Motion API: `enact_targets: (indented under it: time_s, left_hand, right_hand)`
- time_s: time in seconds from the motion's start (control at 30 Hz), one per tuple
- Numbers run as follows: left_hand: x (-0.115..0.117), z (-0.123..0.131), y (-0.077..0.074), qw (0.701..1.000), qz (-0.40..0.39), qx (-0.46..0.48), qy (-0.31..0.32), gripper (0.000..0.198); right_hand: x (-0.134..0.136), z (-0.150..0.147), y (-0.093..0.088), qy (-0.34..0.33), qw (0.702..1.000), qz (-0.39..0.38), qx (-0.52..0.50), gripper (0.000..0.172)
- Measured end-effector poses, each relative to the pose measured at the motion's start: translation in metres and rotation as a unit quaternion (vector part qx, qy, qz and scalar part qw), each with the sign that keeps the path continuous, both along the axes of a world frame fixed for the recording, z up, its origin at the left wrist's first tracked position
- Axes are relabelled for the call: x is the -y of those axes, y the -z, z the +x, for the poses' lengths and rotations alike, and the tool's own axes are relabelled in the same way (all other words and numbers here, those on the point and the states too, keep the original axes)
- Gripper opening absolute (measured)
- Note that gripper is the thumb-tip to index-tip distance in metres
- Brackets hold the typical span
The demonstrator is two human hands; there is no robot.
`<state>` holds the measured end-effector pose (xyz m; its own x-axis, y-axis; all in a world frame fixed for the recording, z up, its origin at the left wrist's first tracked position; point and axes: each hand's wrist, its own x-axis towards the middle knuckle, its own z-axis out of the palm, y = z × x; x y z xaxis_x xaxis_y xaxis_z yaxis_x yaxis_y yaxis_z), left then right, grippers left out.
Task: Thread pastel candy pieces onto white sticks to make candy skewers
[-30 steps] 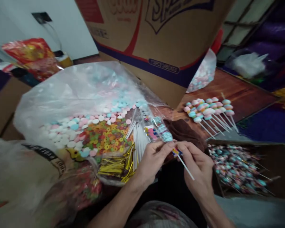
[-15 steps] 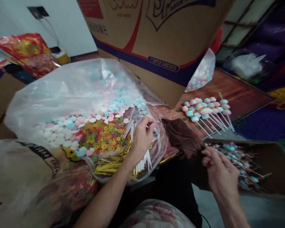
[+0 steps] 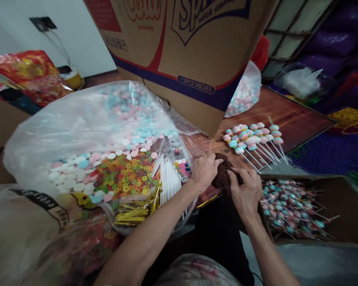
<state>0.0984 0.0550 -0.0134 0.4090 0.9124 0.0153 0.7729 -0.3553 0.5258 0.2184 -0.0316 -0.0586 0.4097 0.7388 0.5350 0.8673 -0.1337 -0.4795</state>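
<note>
A crumpled dark brown cloth [image 3: 222, 171] lies at the table's front edge, between my two hands. My left hand [image 3: 205, 171] is closed on its left side, fingertips at the top of the folds. From the right, my right hand [image 3: 246, 191] pinches the cloth with thumb and fingers. Left of my left hand are white sticks [image 3: 169, 176], gold twist ties [image 3: 134, 212] and a small printed packet [image 3: 182, 167]. Colourful ring candies [image 3: 128, 174] and pastel candy discs [image 3: 77, 167] spread across an opened clear plastic bag [image 3: 62, 111].
Candy skewers [image 3: 253, 139] lie grouped on the table at the right. Below them stands an open carton [image 3: 343, 206] holding many wrapped candy sticks [image 3: 289, 206]. A large cardboard box [image 3: 155, 47] rises behind the bag. Another clear bag [image 3: 24, 230] sits front left.
My left hand has moved right from above the white sticks to the cloth. My right hand has moved left, away from the carton, onto the cloth, which is now bunched up.
</note>
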Motion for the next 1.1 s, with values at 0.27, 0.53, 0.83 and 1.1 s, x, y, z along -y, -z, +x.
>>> enact_targets:
  time_s: [0.27, 0.53, 0.83, 1.1]
  left_hand:
    - [0.018, -0.005, 0.001, 0.995, -0.015, 0.093, 0.015, 0.025]
    - [0.001, -0.092, -0.005, 0.986, 0.068, 0.071, -0.135, 0.012]
    - [-0.022, -0.112, 0.003, 0.978, 0.033, 0.102, -0.176, 0.014]
    - [0.030, -0.105, -0.009, 0.909, 0.034, 0.333, -0.247, 0.010]
  right_hand:
    - [-0.005, -0.001, -0.001, 0.031, 0.999, 0.002, 0.038, 0.033]
    - [-0.004, -0.003, -0.004, 0.027, 1.000, -0.013, 0.009, 0.031]
    - [0.005, -0.037, -0.037, -0.045, 0.997, 0.056, -0.001, 0.025]
    - [-0.012, -0.112, -0.059, -0.242, 0.850, -0.062, -0.463, 0.027]
